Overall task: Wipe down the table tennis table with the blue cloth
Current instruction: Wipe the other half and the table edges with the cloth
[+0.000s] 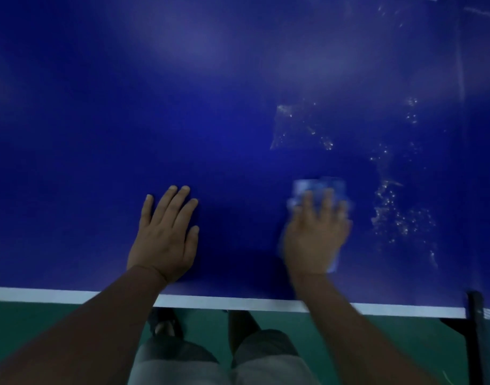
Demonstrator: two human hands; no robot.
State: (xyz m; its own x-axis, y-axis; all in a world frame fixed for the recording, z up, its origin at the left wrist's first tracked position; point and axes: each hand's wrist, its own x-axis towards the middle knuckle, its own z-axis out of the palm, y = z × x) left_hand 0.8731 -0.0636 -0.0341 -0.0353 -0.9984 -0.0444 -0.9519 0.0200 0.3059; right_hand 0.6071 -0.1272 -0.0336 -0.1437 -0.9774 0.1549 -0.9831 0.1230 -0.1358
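Observation:
The dark blue table tennis table [210,120] fills most of the view, with a white line along its near edge. My left hand [166,237] lies flat on the surface, fingers straight and slightly spread. My right hand [316,234] presses the blue cloth [320,186] onto the table with straight fingers; the hand and cloth are motion-blurred. The cloth shows beyond my fingertips and a corner of it below my palm on the right. Wet streaks and droplets [391,201] glisten on the surface to the right of the cloth and further up.
The table's near edge [238,302] runs across the lower view. A black net post or bracket [474,329] stands at the right end. Below the edge are the green floor [43,320], my knees in grey shorts and a foot.

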